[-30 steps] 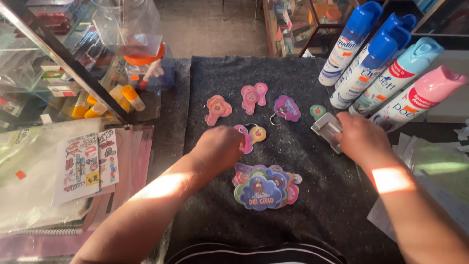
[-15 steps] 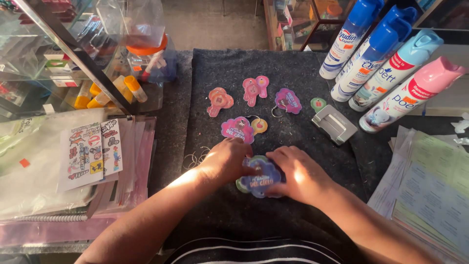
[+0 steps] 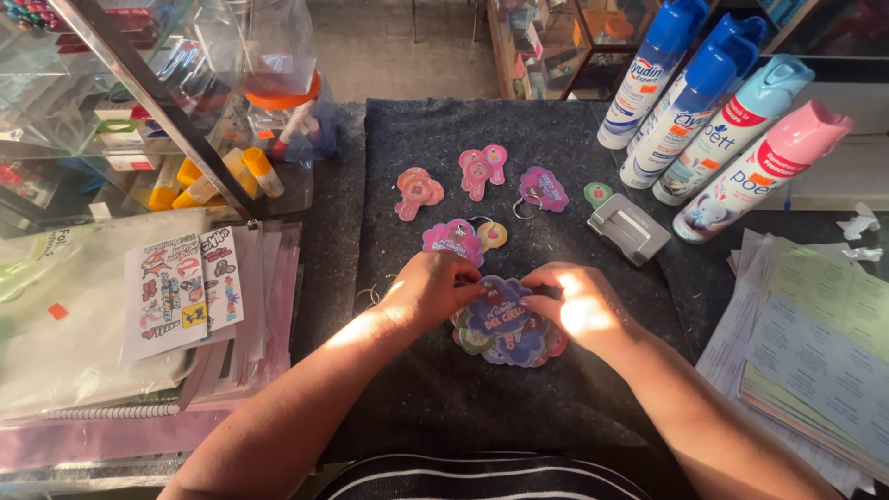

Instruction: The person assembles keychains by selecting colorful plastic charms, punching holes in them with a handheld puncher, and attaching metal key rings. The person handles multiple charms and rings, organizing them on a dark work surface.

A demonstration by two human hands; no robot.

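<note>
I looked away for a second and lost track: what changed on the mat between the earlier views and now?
The right hand left the grey punch and came in to the stack of colourful cut-out tags. The left hand slid from the tag above to it too; both now take hold of its top piece. The pink and purple tags and spray cans stayed put.

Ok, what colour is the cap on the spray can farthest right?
Pink; the cap tops a pink-and-white spray can, clearest in the head view.

Dark felt mat (image 3: 444, 407): paper cutouts (image 3: 505, 333), grey punch (image 3: 630, 229), spray cans (image 3: 704, 120).
</note>
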